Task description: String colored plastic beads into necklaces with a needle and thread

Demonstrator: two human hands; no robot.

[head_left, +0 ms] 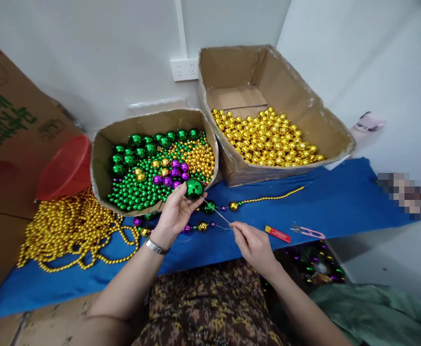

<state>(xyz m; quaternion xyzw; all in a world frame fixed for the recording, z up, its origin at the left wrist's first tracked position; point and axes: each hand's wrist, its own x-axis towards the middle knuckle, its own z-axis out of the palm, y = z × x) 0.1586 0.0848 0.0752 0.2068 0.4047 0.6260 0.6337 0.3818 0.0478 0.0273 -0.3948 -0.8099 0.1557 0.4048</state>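
Note:
My left hand (177, 211) grips a large shiny green bead (195, 189) just over the front rim of the smaller cardboard box (153, 114). My right hand (255, 247) is closed on a thin, straight needle (216, 210), whose far end reaches the green bead. A fine thread (225, 228) trails near the right fingers. Under and behind the hands, a partly strung strand lies on the blue cloth (261, 211); it includes a gold bead (233, 205), another large green bead (209, 207) and small purple ones. Its string of tiny gold beads (273, 196) stretches right.
A larger box (304, 91) holds loose gold beads (268, 137). Gold bead chains (73, 226) are heaped at left below a red plastic container (64, 168). A red-and-yellow lighter (278, 234) and pink thread snips (308, 232) lie at right. A tall carton (12, 144) stands far left.

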